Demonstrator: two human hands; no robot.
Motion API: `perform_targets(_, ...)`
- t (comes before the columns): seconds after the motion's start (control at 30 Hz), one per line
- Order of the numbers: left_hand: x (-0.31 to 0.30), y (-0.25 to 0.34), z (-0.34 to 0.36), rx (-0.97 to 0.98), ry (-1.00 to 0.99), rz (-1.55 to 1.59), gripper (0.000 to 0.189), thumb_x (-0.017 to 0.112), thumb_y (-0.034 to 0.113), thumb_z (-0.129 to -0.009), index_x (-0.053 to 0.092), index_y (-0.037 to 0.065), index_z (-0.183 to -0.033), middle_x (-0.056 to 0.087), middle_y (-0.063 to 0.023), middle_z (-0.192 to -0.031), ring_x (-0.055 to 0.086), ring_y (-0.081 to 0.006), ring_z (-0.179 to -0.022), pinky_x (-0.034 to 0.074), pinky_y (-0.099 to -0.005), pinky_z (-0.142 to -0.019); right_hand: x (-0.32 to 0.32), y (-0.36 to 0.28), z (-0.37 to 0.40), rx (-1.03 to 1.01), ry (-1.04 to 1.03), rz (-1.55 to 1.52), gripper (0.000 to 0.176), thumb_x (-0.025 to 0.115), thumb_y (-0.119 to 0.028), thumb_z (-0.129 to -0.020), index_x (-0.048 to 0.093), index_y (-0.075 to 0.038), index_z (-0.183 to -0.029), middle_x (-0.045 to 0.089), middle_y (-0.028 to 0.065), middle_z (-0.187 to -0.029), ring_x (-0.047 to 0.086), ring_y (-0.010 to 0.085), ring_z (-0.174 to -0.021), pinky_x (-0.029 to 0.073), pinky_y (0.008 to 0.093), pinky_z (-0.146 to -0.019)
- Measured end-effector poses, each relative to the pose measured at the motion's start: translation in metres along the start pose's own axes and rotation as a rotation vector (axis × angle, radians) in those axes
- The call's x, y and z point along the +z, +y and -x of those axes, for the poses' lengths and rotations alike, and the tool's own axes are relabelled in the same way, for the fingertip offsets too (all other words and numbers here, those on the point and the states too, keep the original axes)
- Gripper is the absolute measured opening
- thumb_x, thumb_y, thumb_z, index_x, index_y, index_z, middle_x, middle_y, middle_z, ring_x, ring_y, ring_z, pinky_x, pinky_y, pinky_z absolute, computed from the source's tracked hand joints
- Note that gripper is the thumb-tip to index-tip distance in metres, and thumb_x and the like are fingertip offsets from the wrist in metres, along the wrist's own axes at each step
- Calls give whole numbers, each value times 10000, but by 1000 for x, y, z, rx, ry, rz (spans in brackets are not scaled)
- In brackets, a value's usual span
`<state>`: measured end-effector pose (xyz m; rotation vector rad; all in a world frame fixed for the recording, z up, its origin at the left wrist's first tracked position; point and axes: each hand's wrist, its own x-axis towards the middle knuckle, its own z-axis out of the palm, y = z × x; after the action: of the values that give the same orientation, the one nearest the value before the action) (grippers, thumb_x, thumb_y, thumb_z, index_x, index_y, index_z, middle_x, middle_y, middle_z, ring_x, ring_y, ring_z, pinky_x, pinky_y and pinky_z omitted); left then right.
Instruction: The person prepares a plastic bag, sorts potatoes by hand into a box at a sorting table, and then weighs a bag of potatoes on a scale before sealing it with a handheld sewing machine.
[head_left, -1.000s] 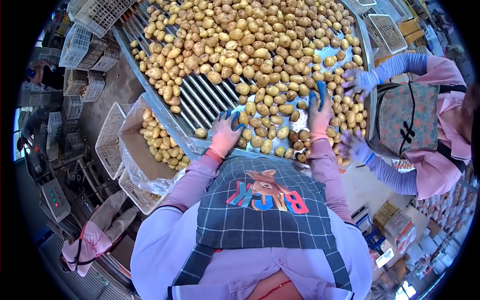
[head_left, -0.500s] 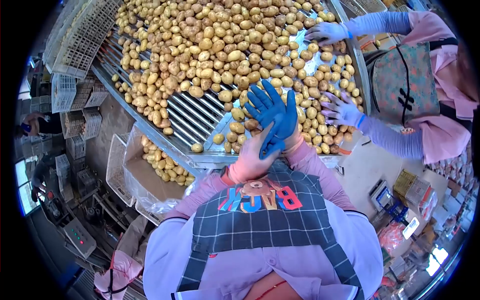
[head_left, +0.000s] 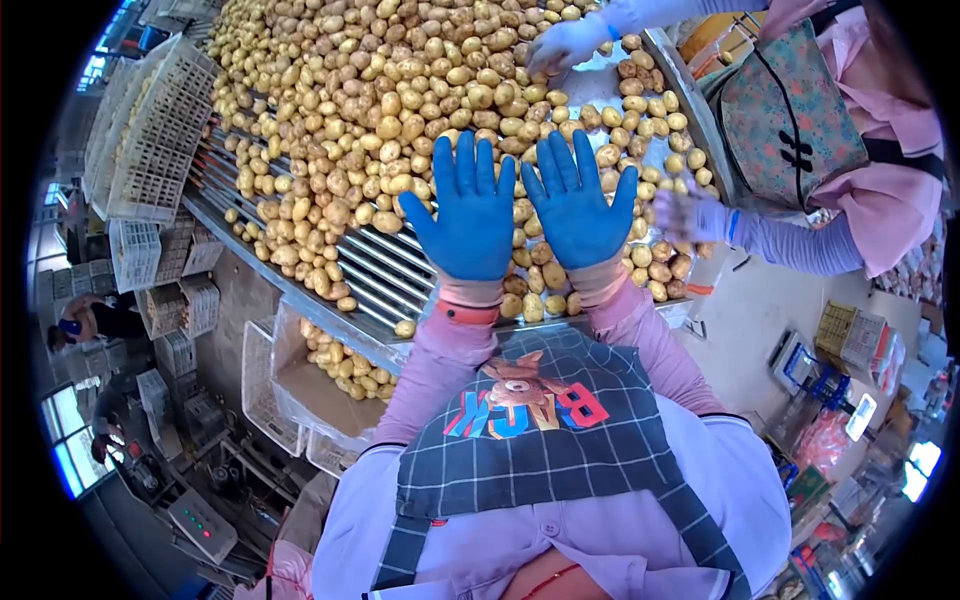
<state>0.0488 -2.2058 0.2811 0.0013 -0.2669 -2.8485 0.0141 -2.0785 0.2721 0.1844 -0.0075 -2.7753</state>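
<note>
A co-worker's nearer hand (head_left: pixel 690 213) is blurred; the top edge crops potatoes (head_left: pixel 390 127).

The potatoes (head_left: pixel 388 127) are many, round or oval, yellow-brown, some with darker patches. They lie on the metal bench (head_left: pixel 385 272), piled farther away, more loosely spread nearer.

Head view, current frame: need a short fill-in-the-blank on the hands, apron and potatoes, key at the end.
The palms of the left hand and right hand are coloured ____. The red wristband is on the ____ wrist. The big letters on the checked apron spell ____. Of the potatoes, these two hands hold ____.

Missing words: blue; left; BACK; none.
</note>
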Motion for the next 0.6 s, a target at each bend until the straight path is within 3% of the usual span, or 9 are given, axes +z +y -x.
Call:
perform_targets(0.2, -2, -45, -41, 27, -33, 5, 767, 322, 623, -936, 231, 93, -1484, 257, -134, -1526, 227, -282, -1411, 143, -472, -1172, -9, -9, -37, -111, -85, -108, 730, 404, -636, -908, 392, -111, -1415, 410, 138, -1440, 374, 274, -1333, 246, 484, -1129)
perform_targets(0.6, -10, -77, -58, -58, -198, -162, 800, 246, 641, -936, 150, 83, -1501, 174, -146, -1552, 147, -282, -1439, 70, -468, -1185, -19, -45, -47, -223, -91, -264, 772, 413, -663, -887, 422, -79, -1391, 446, 126, -1408, 410, 267, -1304, 274, 480, -1121)
